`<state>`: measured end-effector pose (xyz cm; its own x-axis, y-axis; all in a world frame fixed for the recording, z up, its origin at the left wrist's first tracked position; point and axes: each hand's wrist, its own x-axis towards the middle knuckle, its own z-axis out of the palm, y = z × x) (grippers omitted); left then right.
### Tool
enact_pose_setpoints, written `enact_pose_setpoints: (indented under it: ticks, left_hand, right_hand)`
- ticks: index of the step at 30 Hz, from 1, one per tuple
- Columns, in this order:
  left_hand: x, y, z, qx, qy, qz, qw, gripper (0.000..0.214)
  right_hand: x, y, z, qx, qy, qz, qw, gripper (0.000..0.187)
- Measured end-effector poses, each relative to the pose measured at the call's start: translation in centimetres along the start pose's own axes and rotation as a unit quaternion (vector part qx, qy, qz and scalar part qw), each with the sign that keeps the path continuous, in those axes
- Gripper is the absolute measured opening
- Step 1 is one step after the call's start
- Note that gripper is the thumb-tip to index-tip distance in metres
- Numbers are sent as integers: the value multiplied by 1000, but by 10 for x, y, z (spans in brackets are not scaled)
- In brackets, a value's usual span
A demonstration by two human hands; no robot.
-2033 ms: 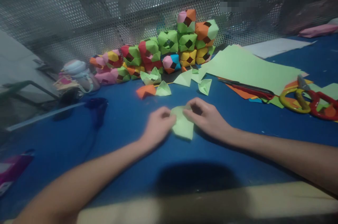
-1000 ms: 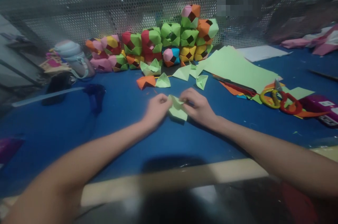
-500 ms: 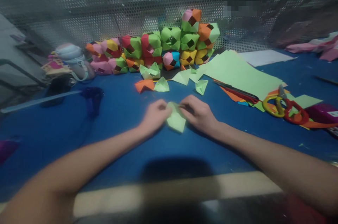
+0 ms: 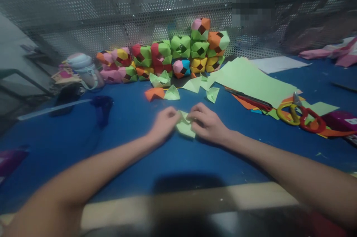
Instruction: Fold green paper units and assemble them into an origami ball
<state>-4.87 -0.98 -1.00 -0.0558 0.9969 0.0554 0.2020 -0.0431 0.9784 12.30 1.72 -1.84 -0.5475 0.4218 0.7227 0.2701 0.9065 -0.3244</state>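
Note:
A small folded piece of light green paper (image 4: 185,129) is between my two hands, low over the blue table (image 4: 134,155). My left hand (image 4: 166,123) pinches its left edge with thumb and fingers. On the opposite side my right hand (image 4: 208,123) grips the upper right edge, fingers curled, with a fold standing up between the hands. Just beyond lie a folded green paper piece (image 4: 172,93), an orange folded piece (image 4: 154,94) and another green one (image 4: 212,95). A larger green assembled piece (image 4: 160,79) sits behind them.
Several colourful paper cubes (image 4: 181,46) are stacked against the perforated metal panel (image 4: 150,17). Green sheets (image 4: 253,80), yellow-and-red-handled scissors (image 4: 312,119) and a purple object (image 4: 338,119) lie right. At left are a blue glue gun (image 4: 102,108) and a cup (image 4: 83,67).
The upper part of the green paper now shows a raised fold, and my right fingers have shifted on it. The camera view has tilted slightly, so the background sits lower.

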Motion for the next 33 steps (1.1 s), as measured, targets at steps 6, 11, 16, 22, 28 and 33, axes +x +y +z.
enact_pose_setpoints:
  ticks: [6, 11, 16, 22, 28, 33]
  left_hand:
    - [-2, 2, -1, 1, -1, 7, 1000, 19]
    - [-6, 6, -1, 8, -28, 6, 1000, 19]
    - [-11, 10, -1, 5, -47, -4, 999, 16]
    - [-13, 10, 0, -29, -57, -16, 998, 10]
    - [-14, 10, -1, -46, -88, -16, 995, 22]
    - [-12, 7, -3, -29, -77, -26, 996, 23]
  right_hand:
    - [3, -7, -2, 51, 14, 104, 993, 7]
    - [6, -15, -8, 121, -37, 271, 954, 8]
    - [9, -22, -14, 175, -47, 321, 929, 12]
    - [11, -25, -16, 179, -42, 325, 928, 11]
    - [9, -26, -15, 165, -27, 325, 931, 10]
    - [10, -28, -15, 171, -25, 332, 927, 12]
